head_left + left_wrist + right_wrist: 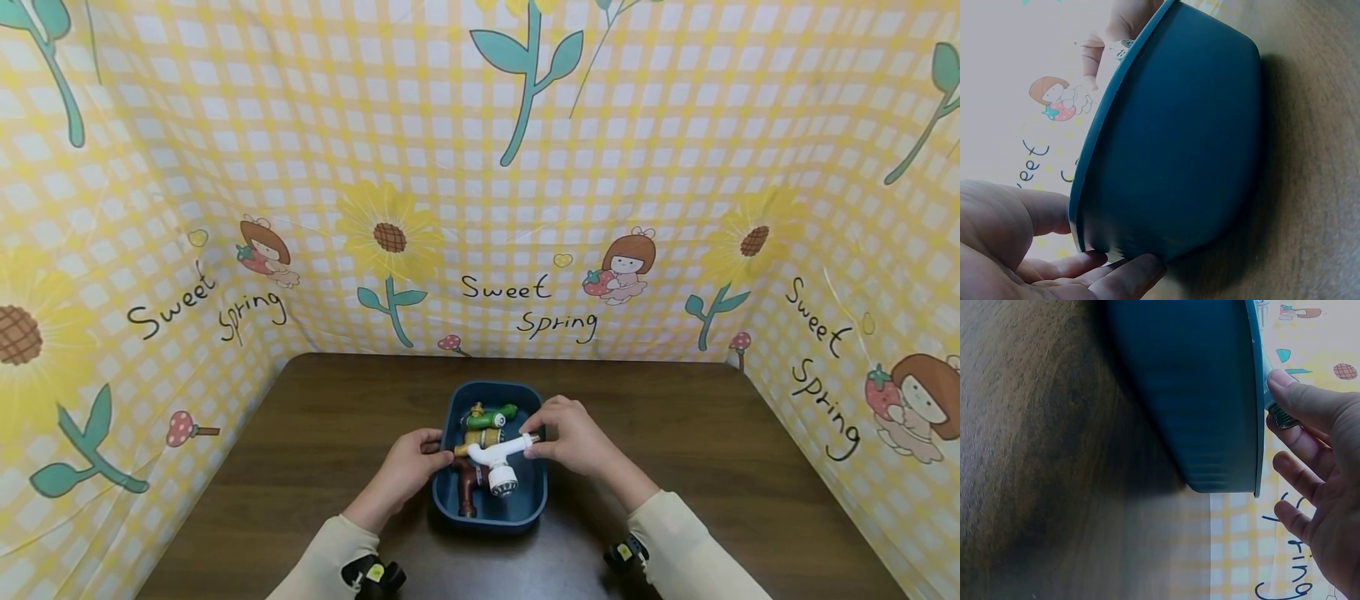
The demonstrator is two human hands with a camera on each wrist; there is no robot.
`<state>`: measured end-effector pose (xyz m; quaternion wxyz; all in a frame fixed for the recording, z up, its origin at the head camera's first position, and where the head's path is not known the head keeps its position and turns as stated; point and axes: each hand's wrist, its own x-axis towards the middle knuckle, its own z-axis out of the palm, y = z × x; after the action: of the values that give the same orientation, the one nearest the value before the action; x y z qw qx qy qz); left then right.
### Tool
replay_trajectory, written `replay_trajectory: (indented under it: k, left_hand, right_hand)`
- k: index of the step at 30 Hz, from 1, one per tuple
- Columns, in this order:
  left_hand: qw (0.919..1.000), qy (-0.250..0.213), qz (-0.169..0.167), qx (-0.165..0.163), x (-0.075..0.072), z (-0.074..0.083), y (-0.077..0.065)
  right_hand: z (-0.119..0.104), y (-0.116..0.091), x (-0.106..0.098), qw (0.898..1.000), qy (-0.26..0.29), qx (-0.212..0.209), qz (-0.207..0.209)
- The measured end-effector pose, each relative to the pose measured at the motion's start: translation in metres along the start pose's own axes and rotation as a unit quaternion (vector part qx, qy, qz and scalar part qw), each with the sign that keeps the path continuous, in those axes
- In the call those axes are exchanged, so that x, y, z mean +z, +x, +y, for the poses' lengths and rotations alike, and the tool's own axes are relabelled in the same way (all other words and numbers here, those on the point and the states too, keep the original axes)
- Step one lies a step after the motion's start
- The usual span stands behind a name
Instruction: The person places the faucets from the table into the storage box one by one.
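Observation:
A white faucet (495,454) lies slantwise over the top of a dark blue plastic basin (491,525). At its threaded end (1284,417), the thumb and index finger of my right hand (573,435) pinch it beside the basin's right rim. The other fingers of that hand are spread apart in the right wrist view. My left hand (407,468) grips the basin's left rim, thumb at the edge and fingers against the outer wall (1166,144). Under and behind the white faucet, the basin holds a dark red-brown faucet (467,487), a brass-coloured faucet (480,437) and a green-handled faucet (491,418).
The basin stands on a dark wood-grain table (345,400). A yellow checked cloth (480,225) with sunflowers and lettering hangs behind the table and on both sides. Black wrist devices (372,575) show at both sleeves.

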<state>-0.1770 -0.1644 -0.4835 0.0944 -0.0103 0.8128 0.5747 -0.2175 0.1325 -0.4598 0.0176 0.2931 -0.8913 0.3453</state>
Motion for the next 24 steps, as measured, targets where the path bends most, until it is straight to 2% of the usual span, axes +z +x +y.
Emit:
replay_trajectory:
  k: [10,24]
  left_hand:
    - [1.0000,-0.005,-0.002,0.006,0.0003,-0.0007,0.0000]
    - [0.9999,-0.009,0.001,0.005,-0.0002,-0.0003,-0.0015]
  right_hand:
    - [0.0026,-0.0007,0.0034,1.000,0.010,-0.012,-0.006]
    - [0.0013,-0.0015,0.0048,1.000,0.015,0.003,-0.015]
